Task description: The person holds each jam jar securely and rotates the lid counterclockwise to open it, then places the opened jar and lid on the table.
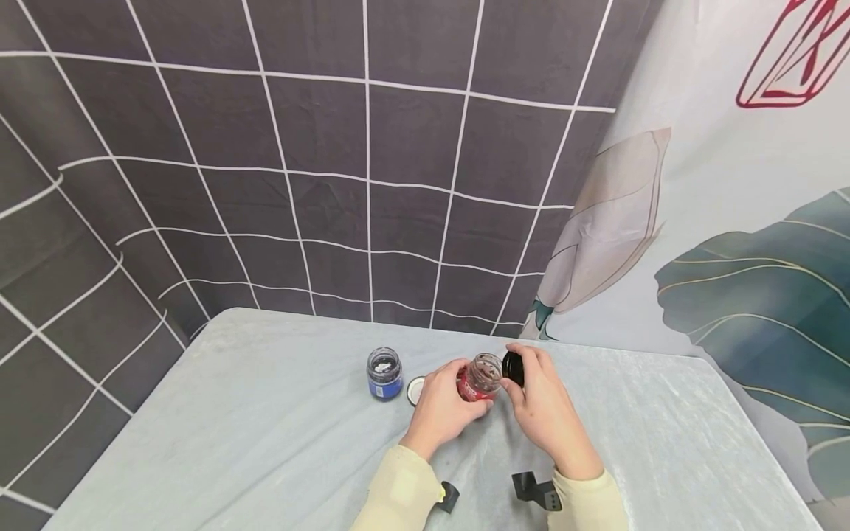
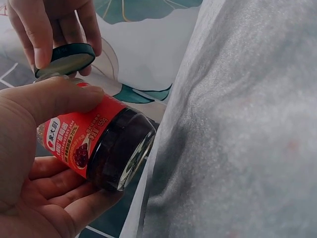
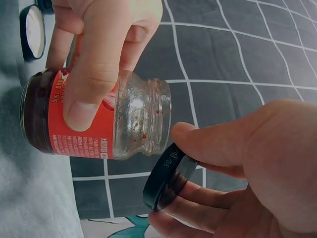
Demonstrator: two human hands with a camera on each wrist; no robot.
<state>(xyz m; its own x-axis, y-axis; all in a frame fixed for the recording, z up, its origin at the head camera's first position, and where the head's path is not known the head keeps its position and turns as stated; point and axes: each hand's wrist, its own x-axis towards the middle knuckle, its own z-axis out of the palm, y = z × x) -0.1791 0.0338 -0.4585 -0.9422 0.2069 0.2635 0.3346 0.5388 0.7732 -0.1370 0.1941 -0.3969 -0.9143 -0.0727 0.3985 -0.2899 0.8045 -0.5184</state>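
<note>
My left hand [image 1: 440,404] grips a glass jam jar [image 2: 94,134] with a red label, its thumb across the label and its fingers round the other side. Dark jam sits toward the jar's base, and the clear neck is uncovered. Between thumb and fingers, my right hand [image 1: 546,405] pinches a black screw lid [image 3: 167,176] by its rim. That lid stands tilted right beside the jar's mouth. To the left of my left hand are a second glass jar [image 1: 385,377] with a blue label, upright and lidless, and another lid [image 3: 33,32] lying with its pale inside showing.
A light grey-blue cloth covers the table [image 1: 265,428]. Behind it hangs a dark curtain [image 1: 319,147] with a white grid, and a leaf-patterned cloth [image 1: 617,243] hangs at the right. Black camera mounts [image 1: 536,490] sit at both wrists.
</note>
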